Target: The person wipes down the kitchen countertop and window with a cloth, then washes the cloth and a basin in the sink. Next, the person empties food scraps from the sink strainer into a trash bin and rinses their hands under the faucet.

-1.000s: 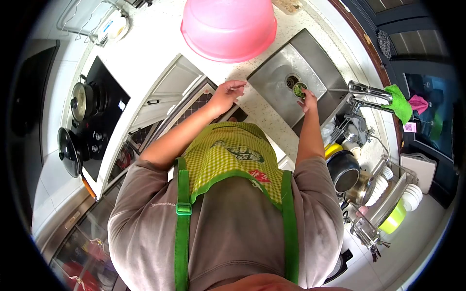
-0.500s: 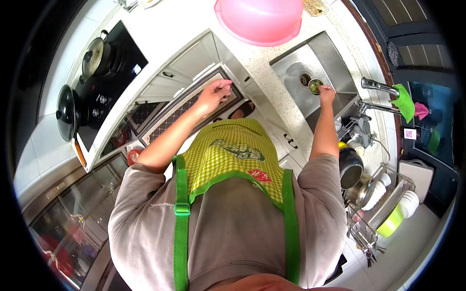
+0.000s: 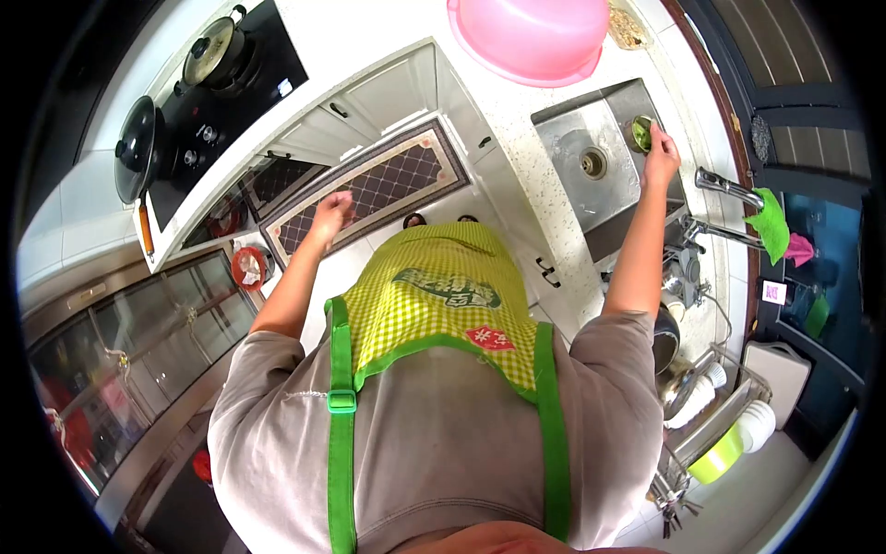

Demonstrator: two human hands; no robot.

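Observation:
My right hand (image 3: 660,159) reaches into the far right part of the steel sink (image 3: 614,220). Its fingers are closed on the rim of a small round sink strainer (image 3: 637,135) with green scraps in it. To the left of the strainer, the round drain (image 3: 592,163) shows in the sink floor. My left hand (image 3: 329,220) hangs over the floor mat (image 3: 392,180), away from the counter. Its fingers look loosely curled, slightly blurred, with nothing visible in them.
A large pink basin (image 3: 531,42) stands on the counter beside the sink. Two taps (image 3: 724,185) project from the right, one with a green cloth (image 3: 768,224). Pots (image 3: 214,51) sit on the black stove (image 3: 245,111). A dish rack (image 3: 706,415) holds bowls.
My right hand has moved the strainer away from the drain, farther right and up in the sink. My left hand has dropped back to the left and down. The view has shifted slightly.

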